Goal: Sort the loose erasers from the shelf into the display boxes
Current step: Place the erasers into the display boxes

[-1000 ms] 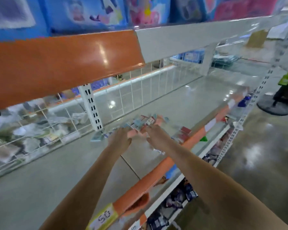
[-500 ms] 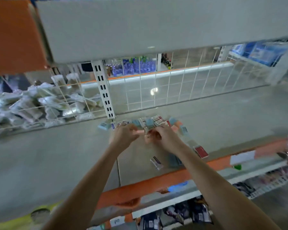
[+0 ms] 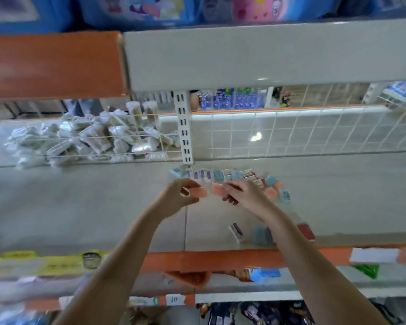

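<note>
Both my arms reach over the grey shelf (image 3: 103, 207). My left hand (image 3: 176, 198) pinches a pink eraser (image 3: 198, 192) between thumb and fingers. My right hand (image 3: 246, 195) pinches a second pink eraser (image 3: 218, 190) just to the right of the first. Behind the hands a row of loose erasers (image 3: 211, 175) in blue, white and red wrappers lies against the back of the shelf. More pink and blue erasers (image 3: 275, 187) lie to the right of my right hand. No display box is plainly visible.
A white-wrapped eraser (image 3: 236, 231), a blue one (image 3: 260, 234) and a red one (image 3: 306, 231) lie near the shelf's orange front edge (image 3: 220, 259). A wire grid (image 3: 291, 132) backs the shelf. Packets (image 3: 80, 141) pile up behind it at left. The upper shelf (image 3: 244, 55) overhangs.
The camera has swung and steadied onto the shelf. My hands have drawn slightly apart, and each now shows a pink eraser between its fingers.
</note>
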Motion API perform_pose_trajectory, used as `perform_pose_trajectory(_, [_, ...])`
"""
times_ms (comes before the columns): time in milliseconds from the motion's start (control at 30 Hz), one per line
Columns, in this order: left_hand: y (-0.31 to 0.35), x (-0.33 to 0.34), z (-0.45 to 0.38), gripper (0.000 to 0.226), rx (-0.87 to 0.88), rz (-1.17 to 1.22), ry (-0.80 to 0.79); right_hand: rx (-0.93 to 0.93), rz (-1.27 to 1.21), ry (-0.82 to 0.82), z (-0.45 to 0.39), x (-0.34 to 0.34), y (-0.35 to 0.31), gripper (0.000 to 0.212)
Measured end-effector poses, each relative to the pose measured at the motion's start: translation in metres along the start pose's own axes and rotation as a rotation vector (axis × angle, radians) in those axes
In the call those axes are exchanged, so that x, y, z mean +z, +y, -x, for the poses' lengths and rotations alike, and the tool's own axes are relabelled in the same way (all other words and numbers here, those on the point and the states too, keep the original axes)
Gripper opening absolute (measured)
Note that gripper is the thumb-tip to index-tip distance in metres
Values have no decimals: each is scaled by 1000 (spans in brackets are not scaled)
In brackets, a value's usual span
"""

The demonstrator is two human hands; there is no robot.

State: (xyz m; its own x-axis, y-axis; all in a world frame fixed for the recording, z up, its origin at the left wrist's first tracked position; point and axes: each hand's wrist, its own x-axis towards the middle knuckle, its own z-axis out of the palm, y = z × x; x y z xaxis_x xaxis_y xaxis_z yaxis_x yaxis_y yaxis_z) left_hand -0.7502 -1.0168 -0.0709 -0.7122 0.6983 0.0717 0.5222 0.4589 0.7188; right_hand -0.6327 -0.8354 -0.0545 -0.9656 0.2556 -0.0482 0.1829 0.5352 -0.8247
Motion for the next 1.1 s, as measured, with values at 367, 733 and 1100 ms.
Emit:
perform_pose_trajectory(367, [-80, -145, 174, 41, -205, -63, 302, -245, -239, -380, -13, 160, -130, 17])
perform_pose_trajectory(733, [-205, -308, 380, 34, -325, -34, 499, -430, -219, -561, 6, 396, -293, 22])
perform_pose_trajectory(1100, [-325, -426, 409, 34, -326, -123, 526, -362, -209, -607, -57, 519, -390, 10])
